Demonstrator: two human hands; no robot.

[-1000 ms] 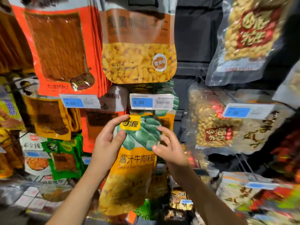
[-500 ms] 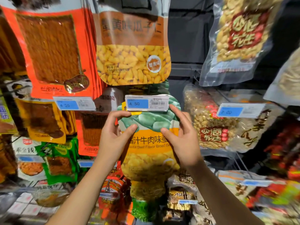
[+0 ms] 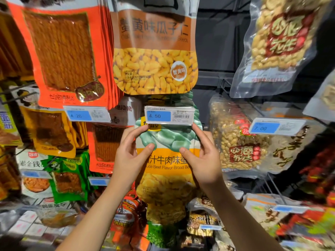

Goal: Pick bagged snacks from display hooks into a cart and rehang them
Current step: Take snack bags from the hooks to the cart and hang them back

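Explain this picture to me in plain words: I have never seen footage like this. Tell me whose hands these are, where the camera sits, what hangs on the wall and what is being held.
There is no machine here. A person wears a wide-angle camera on the head, so you look forward and down along their own arms at a shop display. The left hand and the right hand each pinch an upper side of a broad bean snack bag, orange with green beans printed on top, holding its top just behind the price tag marked 4.50. Whether it is on a hook cannot be seen. Around it hang other bagged snacks: a sunflower seed bag above, peanut bags to the right.
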